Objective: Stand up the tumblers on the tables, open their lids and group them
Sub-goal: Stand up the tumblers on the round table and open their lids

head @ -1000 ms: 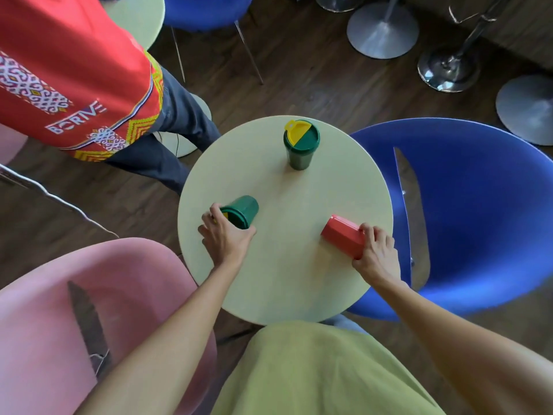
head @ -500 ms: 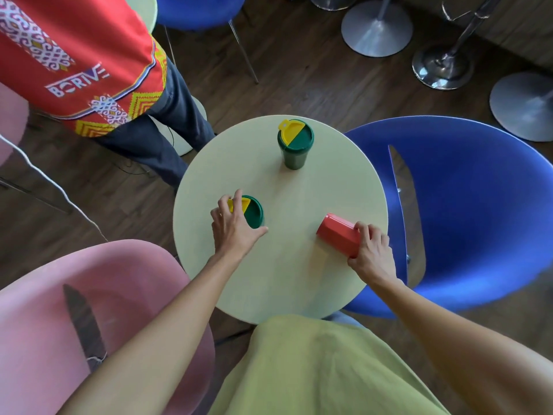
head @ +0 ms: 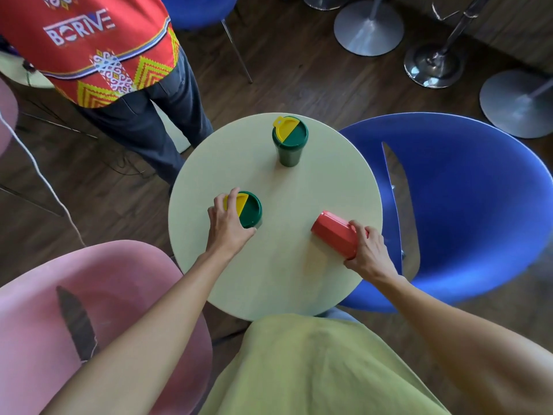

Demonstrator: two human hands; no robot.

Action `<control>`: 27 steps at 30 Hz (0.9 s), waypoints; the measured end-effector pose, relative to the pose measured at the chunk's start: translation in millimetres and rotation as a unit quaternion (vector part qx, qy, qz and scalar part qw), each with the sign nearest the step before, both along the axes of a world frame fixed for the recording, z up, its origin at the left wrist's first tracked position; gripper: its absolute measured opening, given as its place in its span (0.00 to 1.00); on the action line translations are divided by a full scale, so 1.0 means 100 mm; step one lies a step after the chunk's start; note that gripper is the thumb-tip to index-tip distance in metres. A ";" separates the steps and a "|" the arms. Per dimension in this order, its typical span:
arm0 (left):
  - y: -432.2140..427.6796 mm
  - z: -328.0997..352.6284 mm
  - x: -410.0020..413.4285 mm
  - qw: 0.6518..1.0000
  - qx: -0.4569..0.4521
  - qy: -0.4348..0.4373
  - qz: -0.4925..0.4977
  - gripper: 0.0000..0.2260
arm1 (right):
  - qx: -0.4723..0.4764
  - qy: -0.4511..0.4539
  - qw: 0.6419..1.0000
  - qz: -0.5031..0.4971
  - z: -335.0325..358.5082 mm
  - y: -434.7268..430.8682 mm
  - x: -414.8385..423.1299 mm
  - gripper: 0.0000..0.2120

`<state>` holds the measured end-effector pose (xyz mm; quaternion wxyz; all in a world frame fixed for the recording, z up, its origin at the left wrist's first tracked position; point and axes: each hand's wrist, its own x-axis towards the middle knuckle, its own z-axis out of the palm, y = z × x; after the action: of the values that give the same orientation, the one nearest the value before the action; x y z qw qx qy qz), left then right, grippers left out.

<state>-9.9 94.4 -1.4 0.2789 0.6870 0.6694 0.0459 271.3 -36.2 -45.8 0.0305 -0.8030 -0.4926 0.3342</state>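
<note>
Near green tumbler [head: 250, 211] upright at table's [head: 299, 280] left side — left hand [head: 229, 223] curled around its lid rim. Red tumbler [head: 336, 233] tilted, base lifted, right side — right hand [head: 369, 253] closed on its lid end. Far green tumbler [head: 289, 142] upright, well apart.

1. we see a blue chair [head: 466, 211] just beside the round table's right edge.
2. we see a pink chair [head: 98, 319] at lower left, near the table.
3. we see a standing person in a red patterned shirt [head: 89, 40] and dark trousers [head: 152, 121] at upper left.
4. we see three metal pedestal bases [head: 369, 32] on the dark wood floor [head: 299, 70] at upper right.
5. we see a white cable [head: 39, 175] running across the floor at left.
</note>
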 end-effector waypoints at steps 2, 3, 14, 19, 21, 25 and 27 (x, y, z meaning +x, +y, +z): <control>-0.01 -0.01 -0.04 1.000 -0.005 -0.007 -0.001 0.43 | 0.027 0.011 1.000 -0.004 0.05 -0.02 -0.02 0.44; -0.02 -0.01 -0.06 1.000 -0.007 -0.012 -0.005 0.43 | 0.043 0.023 0.999 -0.009 0.09 -0.02 -0.04 0.44; 0.00 0.00 -0.14 0.997 -0.045 -0.066 -0.009 0.45 | 0.154 0.089 0.984 0.013 0.38 0.33 -0.42 0.43; 0.01 0.02 -0.18 0.994 -0.069 -0.083 -0.008 0.45 | 0.144 0.045 0.988 0.043 0.36 0.48 -0.66 0.44; 0.02 0.03 -0.19 0.993 -0.075 -0.088 -0.010 0.45 | 0.128 0.031 0.990 0.045 0.38 0.51 -0.71 0.46; 0.05 0.03 -0.23 0.992 -0.084 -0.095 -0.022 0.45 | 0.084 0.022 0.993 0.084 0.45 0.57 -0.68 0.50; 0.08 0.04 -0.25 0.991 -0.088 -0.096 -0.028 0.45 | 0.047 0.041 0.989 0.130 0.49 0.61 -0.58 0.51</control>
<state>-34.7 102.4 2.5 0.4021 0.6706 0.6218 0.0449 213.3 25.1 3.0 0.0448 -0.7152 -0.6067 0.3441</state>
